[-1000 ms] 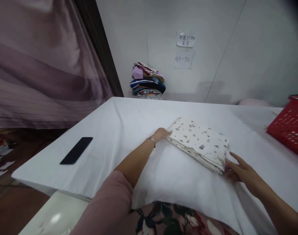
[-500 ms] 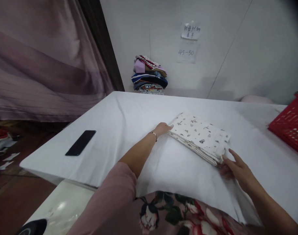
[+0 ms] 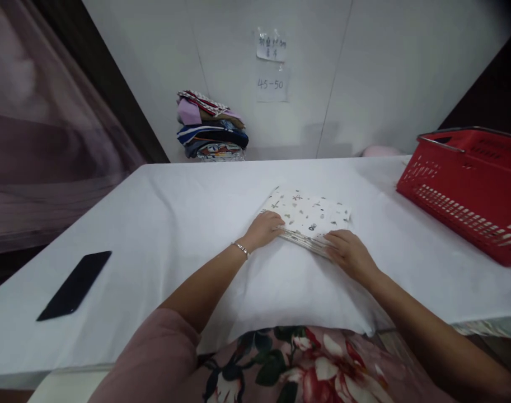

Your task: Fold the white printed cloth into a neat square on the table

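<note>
A folded white cloth with small dark prints [image 3: 308,215] lies on the white table [image 3: 183,207], a little right of centre. My left hand [image 3: 262,229], with a thin bracelet at the wrist, rests on the cloth's near left corner, fingers curled over its edge. My right hand [image 3: 348,253] lies on the near right edge of the cloth, fingers bent down onto it. Both hands press on the cloth from the near side.
A black phone [image 3: 74,284] lies near the table's left front edge. A red plastic basket [image 3: 469,184] stands at the right. A stack of folded clothes [image 3: 211,127] sits beyond the far edge by the wall, under two paper notes [image 3: 271,67]. A curtain hangs at left.
The view swung to the right, bringing the red basket further in. My right hand moved from beside the cloth's right end onto its near edge. My left hand stays at the left corner.
</note>
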`<state>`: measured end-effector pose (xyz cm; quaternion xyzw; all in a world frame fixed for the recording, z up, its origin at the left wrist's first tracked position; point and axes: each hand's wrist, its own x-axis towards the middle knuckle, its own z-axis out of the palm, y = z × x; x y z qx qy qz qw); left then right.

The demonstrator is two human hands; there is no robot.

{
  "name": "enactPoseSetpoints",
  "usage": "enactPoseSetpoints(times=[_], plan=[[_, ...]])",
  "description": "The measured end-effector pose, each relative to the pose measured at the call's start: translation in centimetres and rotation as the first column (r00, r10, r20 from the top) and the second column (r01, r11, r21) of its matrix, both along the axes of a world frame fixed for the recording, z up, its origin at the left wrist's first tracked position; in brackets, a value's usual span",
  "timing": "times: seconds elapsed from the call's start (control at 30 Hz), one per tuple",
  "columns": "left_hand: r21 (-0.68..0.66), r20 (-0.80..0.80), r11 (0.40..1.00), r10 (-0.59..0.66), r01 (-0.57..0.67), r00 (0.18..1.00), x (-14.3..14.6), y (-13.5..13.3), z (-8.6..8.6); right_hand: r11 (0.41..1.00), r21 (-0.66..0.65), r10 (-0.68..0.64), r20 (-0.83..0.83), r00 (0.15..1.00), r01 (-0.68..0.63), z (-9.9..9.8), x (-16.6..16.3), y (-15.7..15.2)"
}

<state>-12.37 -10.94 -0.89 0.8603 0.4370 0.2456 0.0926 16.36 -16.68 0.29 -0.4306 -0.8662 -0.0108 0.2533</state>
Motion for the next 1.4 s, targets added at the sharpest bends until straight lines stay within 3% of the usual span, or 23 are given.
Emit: enactPoseSetpoints(times=[0.17, 0.4, 0.67, 0.9, 1.4], plan=[[-0.031, -0.050, 0.999, -0.023, 0.022, 0.998, 0.5, 0.4, -0.4, 0.993, -0.116, -0.002, 0.177, 0.984, 0.023, 0.0, -1.1, 1.0], [-0.020, -0.054, 0.998, -0.065, 0.064, 0.996, 0.9, 0.6, -0.1, 0.984, -0.162, -0.045, 0.187, 0.981, 0.076, -0.9, -0.8, 1.5], [-0.013, -0.130, 0.996, -0.084, 0.083, 0.988, 1.9, 0.9, -0.6, 0.972, -0.177, -0.112, 0.219, 0.969, 0.152, 0.0, -1.3, 1.4], [0.023, -0.159, 0.999, -0.042, 0.046, 0.986, 2.1, 0.2, -0.3, 0.977, -0.202, -0.029, 0.220, 0.975, 0.074, -0.2, -1.1, 1.2], [-0.069, -0.155, 0.997, 0.005, -0.016, 0.988, 2.6, 0.8, 0.5, 0.954, -0.298, 0.043, 0.234, 0.971, 0.029, 0.2, -1.1, 1.9]])
